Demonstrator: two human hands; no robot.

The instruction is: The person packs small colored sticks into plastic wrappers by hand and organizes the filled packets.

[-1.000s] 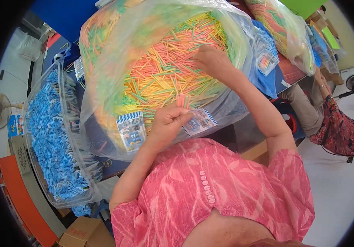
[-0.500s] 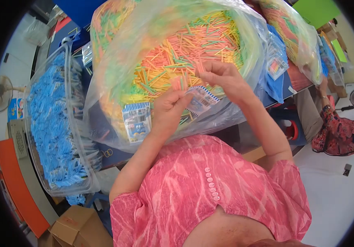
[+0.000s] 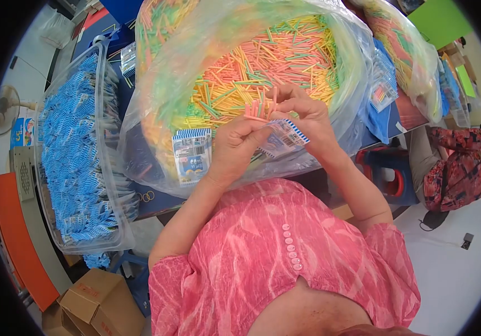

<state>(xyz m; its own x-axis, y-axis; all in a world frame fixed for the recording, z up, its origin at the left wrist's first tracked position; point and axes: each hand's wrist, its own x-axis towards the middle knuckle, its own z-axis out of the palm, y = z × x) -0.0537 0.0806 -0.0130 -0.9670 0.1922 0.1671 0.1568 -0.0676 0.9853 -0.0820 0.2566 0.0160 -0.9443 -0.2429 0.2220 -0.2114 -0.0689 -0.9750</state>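
Observation:
My left hand (image 3: 236,147) is closed around a small bunch of short pink sticks (image 3: 255,108) whose ends poke up past the fingers. By its thumb, a clear printed packet (image 3: 286,139) with a blue-striped edge spans the gap between both hands; which fingers grip it is partly hidden. My right hand (image 3: 306,120) pinches a pink stick (image 3: 274,98) beside the bunch. Under both hands spreads a large clear plastic bag (image 3: 348,84) full of loose pink, yellow and green sticks (image 3: 285,61). Another printed packet (image 3: 192,159) lies on the bag, left of my left hand.
A clear bin (image 3: 118,224) heaped with blue-striped packets (image 3: 72,168) stands at left. Farther right are more packets (image 3: 383,92) on blue material and another stick-filled bag (image 3: 405,50). A cardboard box (image 3: 103,302) sits at lower left. A person in a patterned top (image 3: 456,168) is at right.
My right hand has come down closer to my left, bringing its stick beside the bunch. The packet between my hands has shifted right. The person at right has changed posture.

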